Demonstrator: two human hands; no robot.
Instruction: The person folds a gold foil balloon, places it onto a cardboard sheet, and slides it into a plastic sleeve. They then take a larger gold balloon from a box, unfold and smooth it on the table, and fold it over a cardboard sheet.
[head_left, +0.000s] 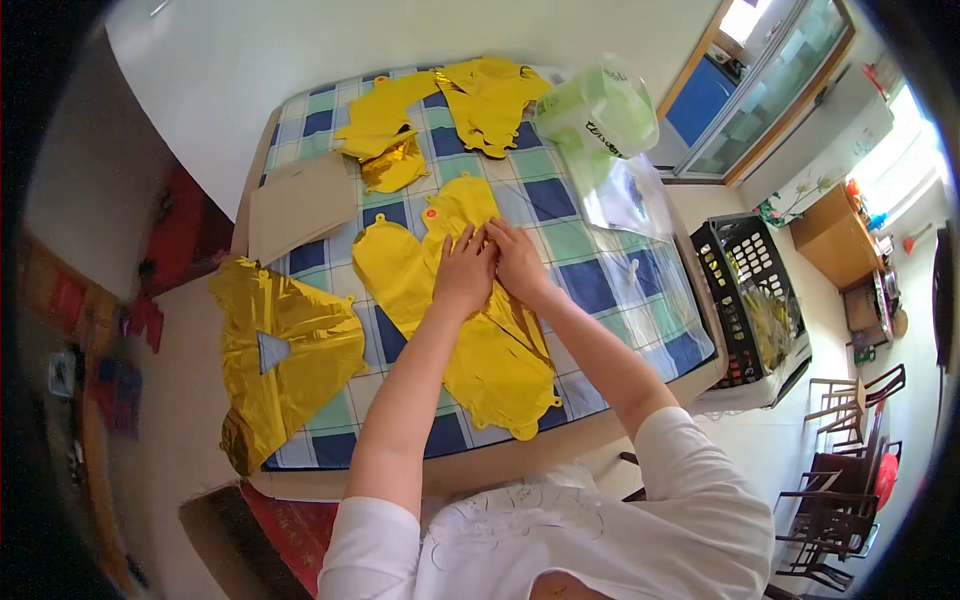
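A large flat yellow foil piece (pixel 500 365) lies across the middle of a checked cloth (pixel 590 285). Both hands rest on its upper part, close together. My left hand (pixel 466 272) lies with its fingers pointing away from me. Beside it, my right hand (pixel 517 262) touches the foil, its fingertips against those of the left. A small red round mark (pixel 431 213) shows on the foil just beyond the left hand. What lies under the fingers is hidden.
Another yellow foil piece (pixel 290 365) hangs at the left edge, below brown cardboard (pixel 300 205). More foil (pixel 485 105) lies at the back, near a green-white bag (pixel 600 112). A black crate (pixel 745 300) stands right; dark chairs (pixel 830 500) are farther off.
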